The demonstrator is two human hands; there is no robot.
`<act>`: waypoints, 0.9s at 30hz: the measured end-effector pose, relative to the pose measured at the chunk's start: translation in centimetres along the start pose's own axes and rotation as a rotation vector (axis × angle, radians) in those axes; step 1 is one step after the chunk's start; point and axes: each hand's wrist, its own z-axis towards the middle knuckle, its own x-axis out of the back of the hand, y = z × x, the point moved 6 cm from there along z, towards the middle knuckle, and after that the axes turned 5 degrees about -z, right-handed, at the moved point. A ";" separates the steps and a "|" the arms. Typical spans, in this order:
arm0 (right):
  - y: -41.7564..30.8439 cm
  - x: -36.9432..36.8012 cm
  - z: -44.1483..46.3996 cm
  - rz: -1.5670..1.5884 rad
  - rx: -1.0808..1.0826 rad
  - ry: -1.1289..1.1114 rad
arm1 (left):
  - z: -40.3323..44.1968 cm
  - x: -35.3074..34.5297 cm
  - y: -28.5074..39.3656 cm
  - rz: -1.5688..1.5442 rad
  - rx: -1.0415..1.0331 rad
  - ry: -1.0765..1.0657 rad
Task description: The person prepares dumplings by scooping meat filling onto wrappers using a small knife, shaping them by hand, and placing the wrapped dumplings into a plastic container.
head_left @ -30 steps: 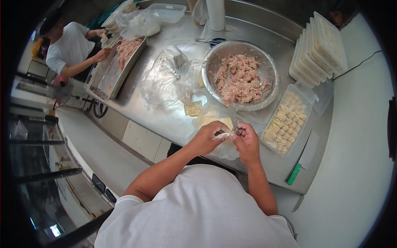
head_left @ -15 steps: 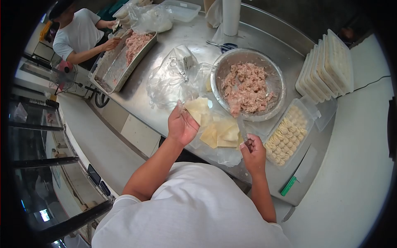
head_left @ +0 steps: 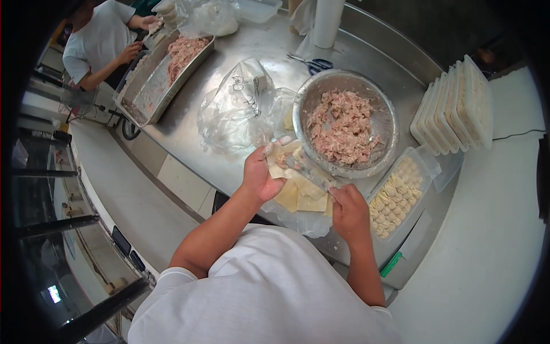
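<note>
My left hand (head_left: 260, 176) holds a thin yellowish dough wrapper (head_left: 277, 171) by its edge, over the front of the steel table. In my right hand (head_left: 350, 211) is a flat, narrow spatula (head_left: 316, 177), its blade laid across that wrapper. A dab of minced meat (head_left: 285, 160) shows on the wrapper by the blade's tip. Below, more wrappers (head_left: 309, 202) lie loose on a plastic bag (head_left: 314, 223). Just beyond my hands stands a large metal bowl (head_left: 297, 109) of pink minced meat (head_left: 342, 127).
At right are a clear box of dumplings (head_left: 395, 198), a green-handled knife (head_left: 392, 264) and stacked plastic trays (head_left: 452, 109). Scissors (head_left: 315, 64) lie behind the bowl, a clear bag (head_left: 238, 109) left of it. A co-worker (head_left: 100, 43) works beside a metal meat tray (head_left: 153, 114).
My right hand has brought the spatula, with meat on it, from the bowl's near edge to the wrapper. My left hand has moved slightly right, bringing the wrapper under the blade.
</note>
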 end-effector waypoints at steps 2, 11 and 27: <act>0.1 1.4 0.4 -0.076 -0.039 -0.109 | 0.2 2.5 1.4 0.062 -0.090 0.093; 2.5 0.5 9.0 -0.707 -0.049 -0.278 | 1.0 4.8 2.6 0.157 -0.213 0.296; 3.4 2.3 7.2 -0.615 -0.091 -0.257 | 1.8 5.0 -0.9 0.187 -0.173 0.352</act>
